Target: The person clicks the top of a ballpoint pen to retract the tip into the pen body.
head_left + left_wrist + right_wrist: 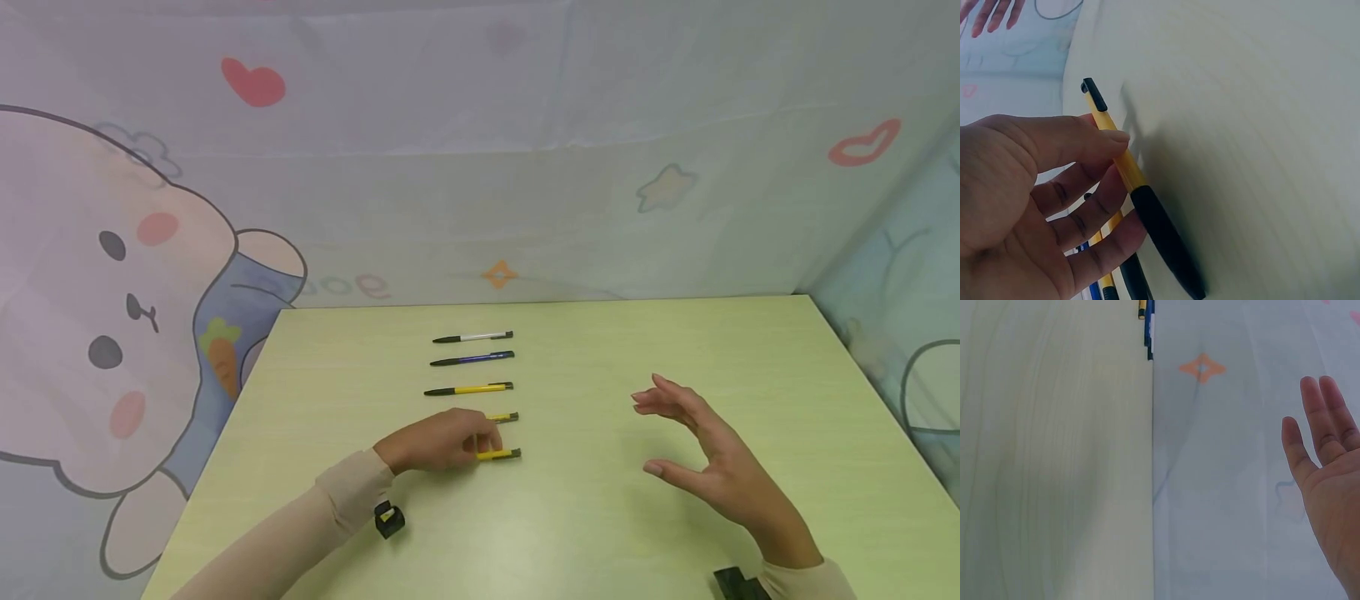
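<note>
My left hand (442, 439) pinches the nearest yellow pen (501, 455) between thumb and fingers, low over the table. In the left wrist view the pen's black grip (1166, 240) points down and its clip end (1094, 94) sticks up past the thumb. Just behind lies a second yellow pen (504, 417), partly hidden by the hand. Farther back a third yellow pen (480, 388), a blue pen (474, 358) and a white pen (474, 337) lie in a column, roughly parallel. Over the right side of the table my right hand (712, 462) holds nothing, its fingers spread from the thumb.
The pale wood-grain table (600, 533) ends at the back against a printed cloth (450, 208) with a cartoon animal on its left part. More cloth (900, 292) hangs along the right edge. Each wrist carries a small black device (389, 520).
</note>
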Demonstrator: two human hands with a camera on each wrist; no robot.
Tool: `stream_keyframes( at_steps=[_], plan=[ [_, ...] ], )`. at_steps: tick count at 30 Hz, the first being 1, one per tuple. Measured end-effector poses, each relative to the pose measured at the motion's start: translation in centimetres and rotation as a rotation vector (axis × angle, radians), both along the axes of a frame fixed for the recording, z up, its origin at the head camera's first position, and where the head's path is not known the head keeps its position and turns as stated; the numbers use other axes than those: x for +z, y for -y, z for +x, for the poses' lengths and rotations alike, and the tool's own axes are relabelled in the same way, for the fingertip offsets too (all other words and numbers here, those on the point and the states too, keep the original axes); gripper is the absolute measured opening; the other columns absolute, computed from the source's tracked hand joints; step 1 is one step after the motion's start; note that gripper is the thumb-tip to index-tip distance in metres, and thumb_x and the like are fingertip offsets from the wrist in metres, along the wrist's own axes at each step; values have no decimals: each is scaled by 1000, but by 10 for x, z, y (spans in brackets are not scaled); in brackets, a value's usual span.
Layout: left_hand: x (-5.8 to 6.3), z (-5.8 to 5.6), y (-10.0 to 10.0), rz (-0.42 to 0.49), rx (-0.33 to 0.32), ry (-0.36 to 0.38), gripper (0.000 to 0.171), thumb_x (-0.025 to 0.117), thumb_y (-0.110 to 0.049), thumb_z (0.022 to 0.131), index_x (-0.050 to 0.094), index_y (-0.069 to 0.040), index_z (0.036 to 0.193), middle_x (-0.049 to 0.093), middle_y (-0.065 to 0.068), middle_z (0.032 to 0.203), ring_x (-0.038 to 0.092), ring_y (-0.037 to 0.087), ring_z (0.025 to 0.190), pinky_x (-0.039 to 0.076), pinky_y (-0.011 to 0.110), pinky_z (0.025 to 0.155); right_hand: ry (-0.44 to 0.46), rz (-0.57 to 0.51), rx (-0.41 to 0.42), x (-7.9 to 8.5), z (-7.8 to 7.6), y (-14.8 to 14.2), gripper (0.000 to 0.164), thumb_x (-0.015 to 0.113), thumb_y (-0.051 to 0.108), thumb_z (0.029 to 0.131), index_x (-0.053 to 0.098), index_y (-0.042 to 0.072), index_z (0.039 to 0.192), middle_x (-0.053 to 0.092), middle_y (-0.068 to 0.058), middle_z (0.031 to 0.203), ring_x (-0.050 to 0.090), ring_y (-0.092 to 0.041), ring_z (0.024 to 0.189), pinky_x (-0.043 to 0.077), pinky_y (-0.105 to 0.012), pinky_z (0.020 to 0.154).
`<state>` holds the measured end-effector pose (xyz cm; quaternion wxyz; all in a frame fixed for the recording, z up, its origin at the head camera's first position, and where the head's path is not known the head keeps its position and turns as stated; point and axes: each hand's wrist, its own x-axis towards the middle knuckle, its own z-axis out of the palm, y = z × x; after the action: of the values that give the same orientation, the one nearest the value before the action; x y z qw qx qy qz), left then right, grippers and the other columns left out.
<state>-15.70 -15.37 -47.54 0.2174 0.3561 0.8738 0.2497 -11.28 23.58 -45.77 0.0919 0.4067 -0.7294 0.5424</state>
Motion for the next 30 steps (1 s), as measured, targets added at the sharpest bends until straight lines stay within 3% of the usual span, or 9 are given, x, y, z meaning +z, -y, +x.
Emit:
stream_keyframes(
  at_steps=[20, 30],
  plan=[
    [-3, -3, 0, -1, -32, 1, 36, 61, 9, 88, 73, -14, 113, 64, -3, 96, 60, 13, 90, 50, 22, 81, -21, -16, 18, 7, 0, 4, 97, 79, -20, 70, 26, -15, 152, 54, -20, 138, 57, -23, 126, 38, -24, 113],
    [0, -2, 1, 18, 23, 16, 26, 66, 0, 92, 71, -15, 114, 64, -3, 95, 57, 11, 86, 50, 24, 79, -18, -12, 18, 1, -2, 1, 98, 80, -19, 70, 26, -14, 152, 54, -20, 138, 57, -25, 125, 38, -24, 113]
  ],
)
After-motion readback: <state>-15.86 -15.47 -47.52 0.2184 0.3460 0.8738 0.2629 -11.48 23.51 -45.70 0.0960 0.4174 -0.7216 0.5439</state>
